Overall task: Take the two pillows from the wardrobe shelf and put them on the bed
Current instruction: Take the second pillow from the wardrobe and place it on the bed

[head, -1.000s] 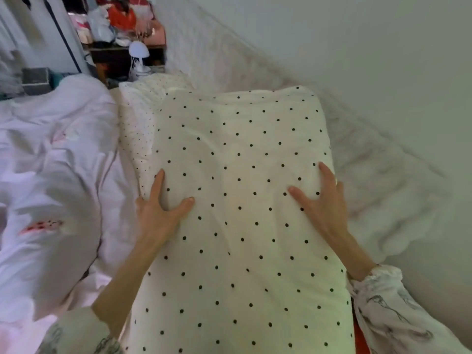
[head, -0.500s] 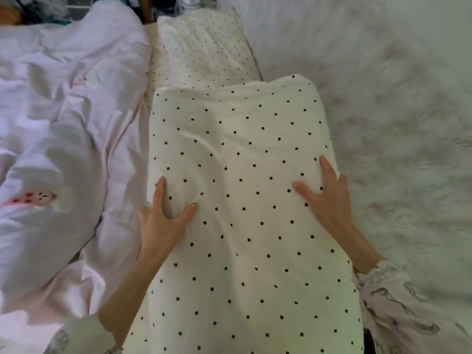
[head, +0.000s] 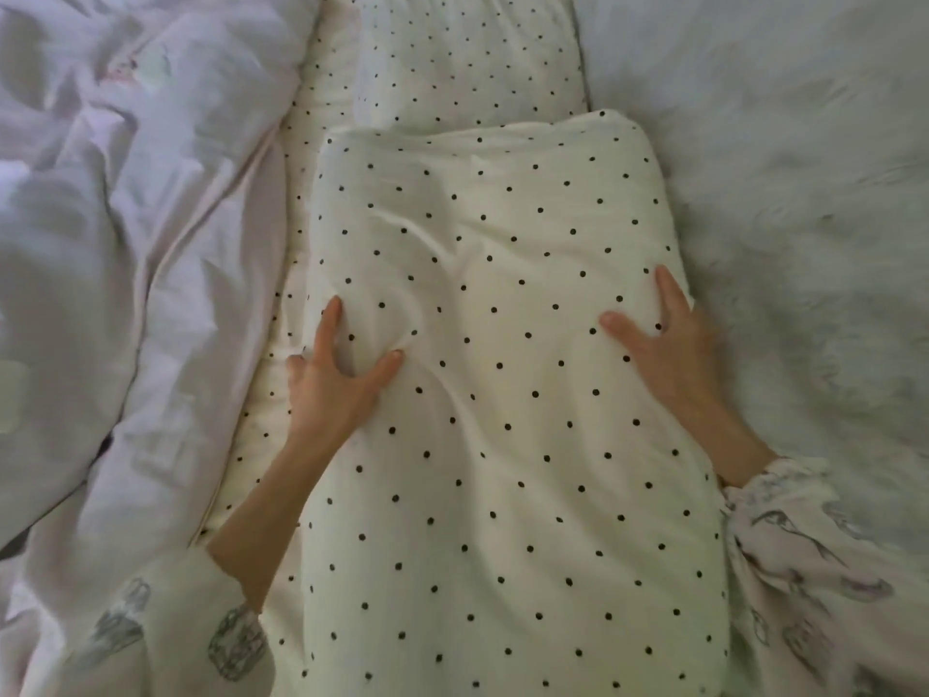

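A cream pillow with black dots (head: 502,394) fills the middle of the head view, lengthwise over the bed. My left hand (head: 332,389) grips its left edge, thumb and forefinger on top and the other fingers round the side. My right hand (head: 673,349) holds the right edge the same way. A second dotted pillow (head: 467,57) lies on the bed just beyond the first, its near edge hidden behind it.
A crumpled pale duvet (head: 125,244) covers the left of the bed. A dotted sheet (head: 296,203) shows between duvet and pillows. White furry fabric (head: 804,193) runs along the right side.
The view has tilted down and the room beyond the bed has left the frame. The held pillow has come lower and closer to the far pillow. Both hands keep their hold.
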Tool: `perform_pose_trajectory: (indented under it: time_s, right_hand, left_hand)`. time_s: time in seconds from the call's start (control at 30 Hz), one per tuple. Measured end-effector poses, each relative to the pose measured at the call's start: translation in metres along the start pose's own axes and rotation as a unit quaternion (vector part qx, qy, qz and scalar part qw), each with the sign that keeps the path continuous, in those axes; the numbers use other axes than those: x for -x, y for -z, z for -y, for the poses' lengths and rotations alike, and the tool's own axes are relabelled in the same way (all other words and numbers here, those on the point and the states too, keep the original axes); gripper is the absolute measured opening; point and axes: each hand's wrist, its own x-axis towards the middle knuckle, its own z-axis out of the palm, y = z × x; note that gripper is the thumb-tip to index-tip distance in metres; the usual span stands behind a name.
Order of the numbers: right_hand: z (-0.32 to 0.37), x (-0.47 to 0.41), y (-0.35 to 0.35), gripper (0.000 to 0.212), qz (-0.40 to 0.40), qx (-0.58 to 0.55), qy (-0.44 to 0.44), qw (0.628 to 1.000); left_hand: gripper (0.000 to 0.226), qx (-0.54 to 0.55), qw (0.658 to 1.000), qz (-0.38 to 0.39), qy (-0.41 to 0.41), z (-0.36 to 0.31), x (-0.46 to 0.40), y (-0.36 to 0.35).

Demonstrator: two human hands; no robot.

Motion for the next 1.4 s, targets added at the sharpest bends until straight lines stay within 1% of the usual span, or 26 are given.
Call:
perform_pose_trajectory:
  time_s: [0.1,0.2,0.27,0.33,0.4,0.47,0.63,0.87,1.1,1.23,1.33,1.4]
  right_hand:
    - [-0.014,-0.04,-0.02,0.087,-0.01,0.019,-0.008,1.0]
    - [-0.037,-0.061,-0.045,0.084,0.008,0.019,-0.035,0.999]
    - [-0.054,-0.065,-0.054,0.083,0.016,0.036,-0.055,0.998]
    - [-0.065,-0.066,-0.054,0.085,0.032,0.038,-0.066,0.997]
    - [-0.067,-0.066,-0.05,0.088,0.071,0.04,-0.072,0.994]
    - [-0.065,-0.066,-0.046,0.09,0.094,0.047,-0.074,0.992]
    - [-0.056,-0.055,-0.038,0.087,0.065,0.069,-0.078,0.992]
    - [-0.06,-0.05,-0.039,0.086,0.067,0.088,-0.092,0.99]
    - [-0.068,-0.058,-0.046,0.087,0.087,0.092,-0.105,0.986]
    - [-0.075,-0.061,-0.054,0.085,0.099,0.104,-0.115,0.983]
    - [-0.082,-0.053,-0.053,0.083,0.086,0.126,-0.109,0.982]
    - [-0.085,-0.039,-0.051,0.08,0.084,0.135,-0.099,0.982]
  left_hand:
    - [0.09,-0.008,0.999,0.027,0.017,0.006,-0.044,-0.027]
    - [0.092,-0.047,0.995,0.083,0.036,0.025,-0.073,-0.049]
    - [0.095,-0.061,0.992,0.104,0.036,0.038,-0.079,-0.055]
    - [0.099,-0.031,0.993,0.109,0.041,0.042,-0.082,-0.056]
    - [0.104,0.008,0.992,0.116,0.048,0.038,-0.082,-0.053]
    - [0.106,0.01,0.992,0.114,0.046,0.035,-0.08,-0.05]
    - [0.101,-0.025,0.997,0.065,0.016,0.034,-0.061,-0.044]
    - [0.096,-0.047,0.997,0.058,0.033,0.037,-0.059,-0.047]
    - [0.093,-0.083,0.991,0.086,0.063,0.045,-0.073,-0.06]
    - [0.096,-0.078,0.991,0.096,0.058,0.052,-0.079,-0.061]
    - [0.097,-0.063,0.993,0.087,0.056,0.055,-0.069,-0.059]
    - [0.098,-0.088,0.992,0.075,0.056,0.055,-0.059,-0.059]
